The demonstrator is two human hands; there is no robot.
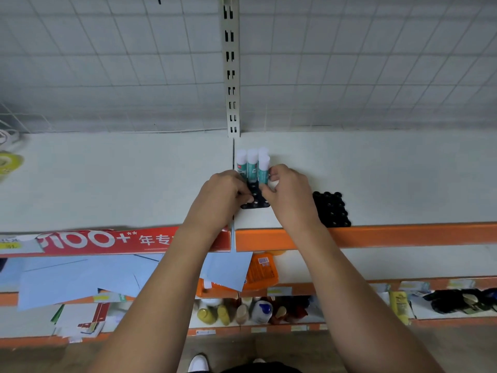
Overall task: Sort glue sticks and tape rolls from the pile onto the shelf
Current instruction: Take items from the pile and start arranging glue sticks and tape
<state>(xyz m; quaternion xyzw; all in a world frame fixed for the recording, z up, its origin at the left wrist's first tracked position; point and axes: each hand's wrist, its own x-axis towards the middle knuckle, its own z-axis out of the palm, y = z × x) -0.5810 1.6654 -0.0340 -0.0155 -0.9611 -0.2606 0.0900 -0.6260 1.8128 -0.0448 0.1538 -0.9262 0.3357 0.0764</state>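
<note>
Several teal glue sticks (252, 164) with white caps stand upright in a black holder tray (255, 201) on the white shelf (134, 184), close to the slotted upright. My right hand (289, 192) pinches the nearest glue stick (263, 170) at the tray. My left hand (220, 196) has its fingers curled on the tray's left edge. A second black holder tray (332, 210) lies to the right near the shelf's orange front edge, with nothing standing in it. Tape rolls (9, 161) sit blurred at the shelf's far left.
A wire grid back panel (107, 63) rises behind the shelf. A red banner (107, 239) covers the left front edge. Lower shelves hold blue envelopes (80, 281), an orange packet (262, 273), bottles (242, 312) and black items (457, 300).
</note>
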